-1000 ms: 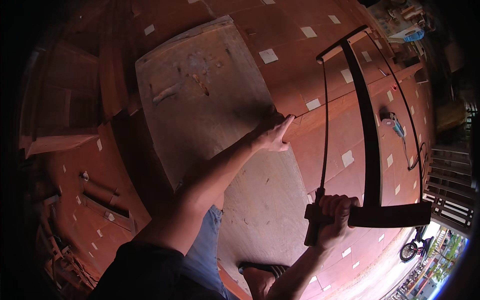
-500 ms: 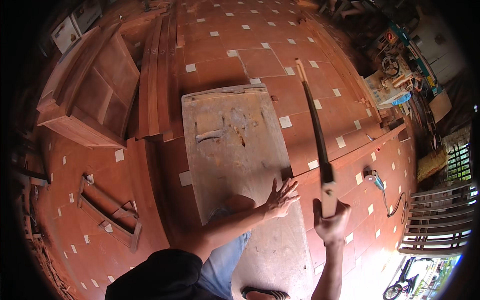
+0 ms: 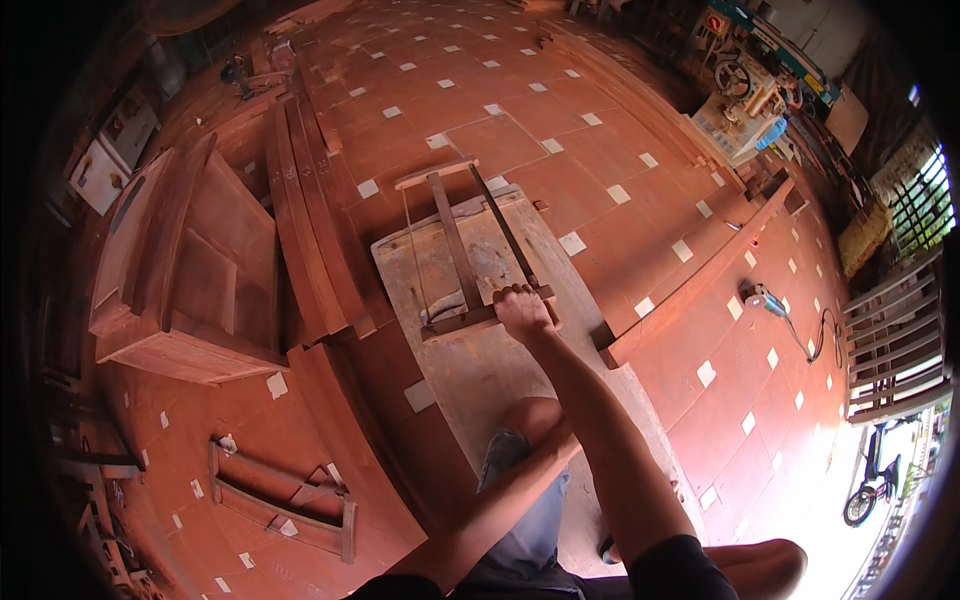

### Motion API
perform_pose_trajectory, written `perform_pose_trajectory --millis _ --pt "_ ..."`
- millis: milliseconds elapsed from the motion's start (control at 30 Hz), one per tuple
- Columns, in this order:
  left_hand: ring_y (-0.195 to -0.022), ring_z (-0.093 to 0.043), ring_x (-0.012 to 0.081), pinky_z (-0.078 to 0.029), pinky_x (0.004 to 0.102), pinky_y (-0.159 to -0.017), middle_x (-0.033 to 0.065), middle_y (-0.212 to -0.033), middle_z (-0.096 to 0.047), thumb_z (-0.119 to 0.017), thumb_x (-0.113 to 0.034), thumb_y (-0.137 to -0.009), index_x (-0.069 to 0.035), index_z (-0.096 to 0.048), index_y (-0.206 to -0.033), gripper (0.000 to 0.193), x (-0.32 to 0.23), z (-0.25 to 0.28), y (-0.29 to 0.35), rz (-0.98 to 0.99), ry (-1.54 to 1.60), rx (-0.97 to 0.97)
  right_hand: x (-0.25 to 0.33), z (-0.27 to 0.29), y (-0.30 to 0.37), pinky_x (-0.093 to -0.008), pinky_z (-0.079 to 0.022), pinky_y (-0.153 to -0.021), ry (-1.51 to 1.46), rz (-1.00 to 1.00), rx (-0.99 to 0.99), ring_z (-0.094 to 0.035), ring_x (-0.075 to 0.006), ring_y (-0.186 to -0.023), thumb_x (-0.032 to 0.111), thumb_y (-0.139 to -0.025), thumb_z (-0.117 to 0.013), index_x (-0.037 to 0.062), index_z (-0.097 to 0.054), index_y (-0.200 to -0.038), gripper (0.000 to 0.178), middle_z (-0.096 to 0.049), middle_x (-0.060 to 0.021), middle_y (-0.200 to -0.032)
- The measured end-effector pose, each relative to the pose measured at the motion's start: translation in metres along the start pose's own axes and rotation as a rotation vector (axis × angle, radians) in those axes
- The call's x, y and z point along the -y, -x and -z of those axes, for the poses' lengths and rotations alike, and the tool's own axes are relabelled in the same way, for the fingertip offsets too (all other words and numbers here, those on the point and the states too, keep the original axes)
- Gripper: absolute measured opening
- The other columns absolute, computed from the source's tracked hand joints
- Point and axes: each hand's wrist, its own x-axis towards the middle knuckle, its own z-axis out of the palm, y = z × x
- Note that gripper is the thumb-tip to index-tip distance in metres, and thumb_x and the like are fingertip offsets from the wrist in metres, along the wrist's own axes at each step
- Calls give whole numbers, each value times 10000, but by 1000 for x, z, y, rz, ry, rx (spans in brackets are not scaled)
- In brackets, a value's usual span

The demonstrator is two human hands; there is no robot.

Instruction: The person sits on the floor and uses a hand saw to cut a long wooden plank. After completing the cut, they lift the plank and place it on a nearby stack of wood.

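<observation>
At frame centre, right hand (image 3: 525,314) clenched round saw (image 3: 453,240) over bench (image 3: 480,370); saw apart from beam (image 3: 700,268), no cutting under way; left hand hidden, grip untellable.

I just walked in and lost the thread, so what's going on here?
A person's right hand grips one end of a wooden frame saw, which is over the far part of a worn wooden bench. The left forearm crosses beneath the right forearm; the left hand cannot be made out. What looks like another frame saw lies on the tiled floor to the left.
</observation>
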Motion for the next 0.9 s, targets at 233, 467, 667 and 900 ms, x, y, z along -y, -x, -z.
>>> perform_pose_trajectory --millis 233,467,667,900 --pt "-1307 -519 407 -458 477 -1095 208 -1424 -547 -787 -258 -836 -47 -542 -1375 629 11 11 -22 248 947 -278 -52 52 60 -411 -548 -960 18 66 218 -621 -294 -1172 199 -869 -699 71 -699 -1071 239 -661 -108 -1120" --pt "-1203 -562 378 -498 473 -1013 195 -1327 -572 -802 -290 -823 -40 -500 -1389 689 20 29 -50 524 815 -346 -243 164 199 -411 -584 -849 287 -233 344 -707 -291 -1056 151 -804 -773 80 -738 -992 205 -730 -122 -1031" --pt "-1204 -579 378 -521 515 -968 203 -1318 -583 -844 -366 -788 -17 -464 -1405 804 14 52 -127 576 644 -292 -342 88 321 -485 -601 -845 -150 -622 265 -715 -351 -1044 264 -834 -796 57 -723 -1054 310 -742 -149 -1063" --pt "-1179 -609 390 -519 526 -953 220 -1233 -617 -861 -307 -768 -14 -463 -1338 754 27 33 -187 628 554 -66 -378 -64 390 -463 -601 -869 -510 -721 465 -732 -335 -1007 272 -794 -762 108 -761 -1096 344 -764 -150 -1027"
